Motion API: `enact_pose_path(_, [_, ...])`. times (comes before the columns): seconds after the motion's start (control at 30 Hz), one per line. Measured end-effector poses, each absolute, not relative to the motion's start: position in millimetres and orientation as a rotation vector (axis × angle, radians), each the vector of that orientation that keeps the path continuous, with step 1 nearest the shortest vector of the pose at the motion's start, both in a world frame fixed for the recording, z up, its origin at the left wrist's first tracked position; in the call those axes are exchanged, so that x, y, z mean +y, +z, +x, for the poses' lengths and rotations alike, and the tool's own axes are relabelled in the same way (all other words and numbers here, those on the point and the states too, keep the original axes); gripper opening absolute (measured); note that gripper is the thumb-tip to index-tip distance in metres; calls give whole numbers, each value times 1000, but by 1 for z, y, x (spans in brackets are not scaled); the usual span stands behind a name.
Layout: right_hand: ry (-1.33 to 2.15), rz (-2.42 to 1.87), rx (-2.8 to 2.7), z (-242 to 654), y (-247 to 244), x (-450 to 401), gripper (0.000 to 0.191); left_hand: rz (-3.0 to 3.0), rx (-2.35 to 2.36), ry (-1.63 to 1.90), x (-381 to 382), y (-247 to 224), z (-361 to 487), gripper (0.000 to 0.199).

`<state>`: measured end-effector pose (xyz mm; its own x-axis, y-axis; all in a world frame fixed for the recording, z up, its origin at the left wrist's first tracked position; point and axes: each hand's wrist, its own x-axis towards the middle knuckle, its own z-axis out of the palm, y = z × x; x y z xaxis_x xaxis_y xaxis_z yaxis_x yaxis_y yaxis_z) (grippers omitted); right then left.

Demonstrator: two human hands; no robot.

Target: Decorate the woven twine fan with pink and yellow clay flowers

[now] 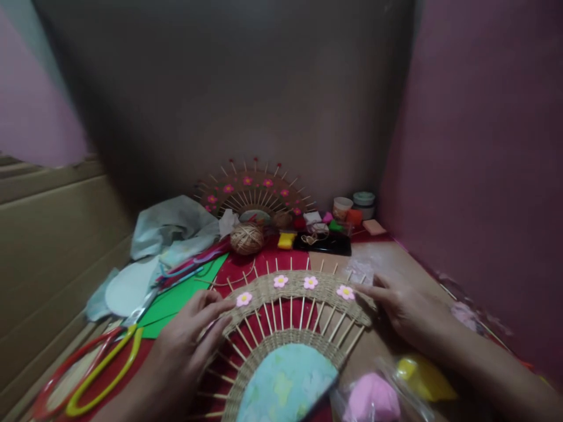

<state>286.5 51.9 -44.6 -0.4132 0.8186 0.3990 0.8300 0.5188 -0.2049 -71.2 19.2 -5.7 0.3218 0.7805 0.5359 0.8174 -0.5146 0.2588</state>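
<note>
A half-round woven fan [264,293] lies in front of me, with thin sticks running through its outer band. Pink flowers with yellow centres, such as this flower [310,282], sit along the band. At the middle is a blue-green patterned half-disc [285,381]. My left hand [189,331] is closed round the band's left part, its index fingertip beside the leftmost flower [243,299]. On the right, my right hand [398,308] has its index finger stretched onto the band, near the rightmost flower [345,292]. Its thumb is hidden.
Large scissors [105,363] lie at left on green sheet [176,305]. Behind the fan are a twine ball [247,238], a black phone-like slab [325,242] and another decorated fan [246,187]. Wrapped pink clay-like lump [373,398] and yellow lump [424,380] lie near my right forearm.
</note>
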Motion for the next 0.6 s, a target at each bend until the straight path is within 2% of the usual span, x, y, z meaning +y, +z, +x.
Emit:
enact_pose_path(0.1, [-79, -1449, -2317, 289, -44, 53, 45, -2533, -1649, -965, 19, -13, -75, 21])
enact_pose_path(0.23, [-82, -1451, -2266, 291, -45, 55, 39, -2477, -1872, -933, 17, -18, -74, 27])
enact_pose_path(0.47, [-108, -1356, -2132, 291, -47, 57, 27, -2499, -1750, -923, 18, -23, -71, 22])
enact_pose_path(0.6, [-115, -1351, -2097, 290, -46, 56, 27, -2530, -1742, -970, 18, -26, -71, 18])
